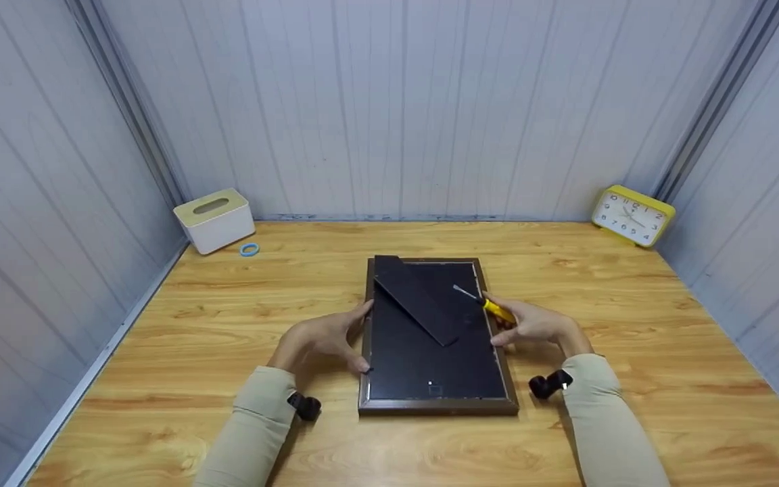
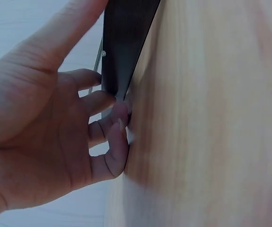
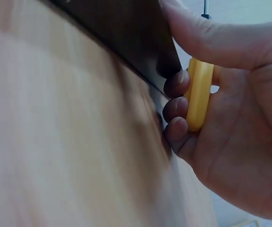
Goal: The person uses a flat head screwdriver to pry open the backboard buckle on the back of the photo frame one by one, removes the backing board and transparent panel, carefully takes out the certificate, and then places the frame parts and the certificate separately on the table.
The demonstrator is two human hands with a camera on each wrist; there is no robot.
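A picture frame (image 1: 438, 379) lies face down on the table, its black back up and its brown rim around it. A black stand leg (image 1: 416, 297) slants across the back. My left hand (image 1: 327, 336) grips the frame's left side, thumb on the rim; in the left wrist view its fingers (image 2: 119, 146) curl at the frame's lower edge. At the right side, my right hand (image 1: 535, 321) holds a yellow-handled screwdriver (image 3: 199, 97) in its curled fingers. Its thumb touches the frame's rim, and the screwdriver's metal shaft points up and left over the black back.
A white tissue box (image 1: 222, 230) with a beige lid stands at the back left, a blue ring (image 1: 249, 249) beside it. At the back right is a yellow clock (image 1: 633, 215). Pale panel walls (image 1: 376, 122) close off the wooden table (image 1: 193, 379) behind and at both sides.
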